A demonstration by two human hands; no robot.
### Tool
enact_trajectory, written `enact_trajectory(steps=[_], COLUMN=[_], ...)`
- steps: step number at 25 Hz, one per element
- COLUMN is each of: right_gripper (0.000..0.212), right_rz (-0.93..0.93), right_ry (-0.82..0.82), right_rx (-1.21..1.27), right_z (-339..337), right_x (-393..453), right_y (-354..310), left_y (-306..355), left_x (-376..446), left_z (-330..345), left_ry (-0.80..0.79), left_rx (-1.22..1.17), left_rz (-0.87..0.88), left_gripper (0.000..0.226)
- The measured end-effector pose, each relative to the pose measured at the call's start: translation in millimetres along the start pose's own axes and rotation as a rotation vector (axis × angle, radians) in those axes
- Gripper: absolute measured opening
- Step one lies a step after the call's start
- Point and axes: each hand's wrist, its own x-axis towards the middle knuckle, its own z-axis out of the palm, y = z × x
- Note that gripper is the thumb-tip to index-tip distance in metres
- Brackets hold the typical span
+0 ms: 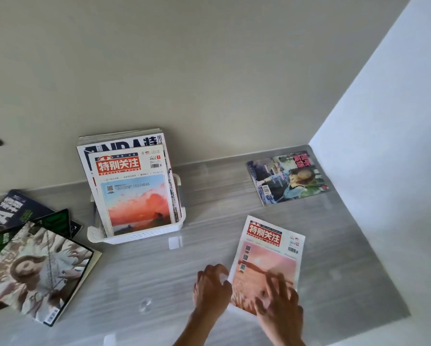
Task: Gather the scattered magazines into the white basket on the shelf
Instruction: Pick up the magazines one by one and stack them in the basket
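Lifting a thin magazine off a slick shelf, with the edge not yet caught

The pink-covered magazine (268, 263) lay flat near the front right of the shelf (209, 196), well apart from the white basket (137, 237) to its left. The left hand (212, 288), fingers curled, touched its left edge; whether it pinched the pages could not be told. The right hand (279, 303) rested with spread fingers on the cover, holding nothing. The magazine would likely slide on the glossy top, or the cover alone might lift and crease.
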Motion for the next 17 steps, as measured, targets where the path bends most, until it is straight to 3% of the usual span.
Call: enact_trajectory(steps=[3,6,8,10,12,14,17], right_gripper=[0.074,0.072,0.074,0.075,0.078,0.085,0.059], right_rz=[-0.186,-0.232,-0.192,-0.041,0.073,0.176,0.101], right_ry=[-0.069,-0.159,-0.217,-0.294,-0.217,-0.195,-0.422], right_rx=[0.011,0.033,0.218,0.626,0.888,0.974,1.142], right_z=[7,1,-9,-31,-54,-73,-99], right_x=[-22,-25,-18,-6,12,31,36], right_y=[-29,-25,-13,-9,-3,2,-18], left_y=[-3,-9,-10,-6,-4,-6,-14], left_x=[-1,-1,-4,-12,-22,-31,-34], left_z=[5,-7,-10,-9,-17,-35,-74], left_ry=[0.018,0.111,0.080,0.057,0.097,0.139,0.131], left_rx=[0.034,-0.309,-0.389,-0.394,-0.424,-0.488,-0.729], left_rz=[-0.190,-0.323,-0.262,-0.165,0.005,0.184,0.278], left_gripper=[0.037,0.026,0.026,0.038,0.038,0.035,0.029])
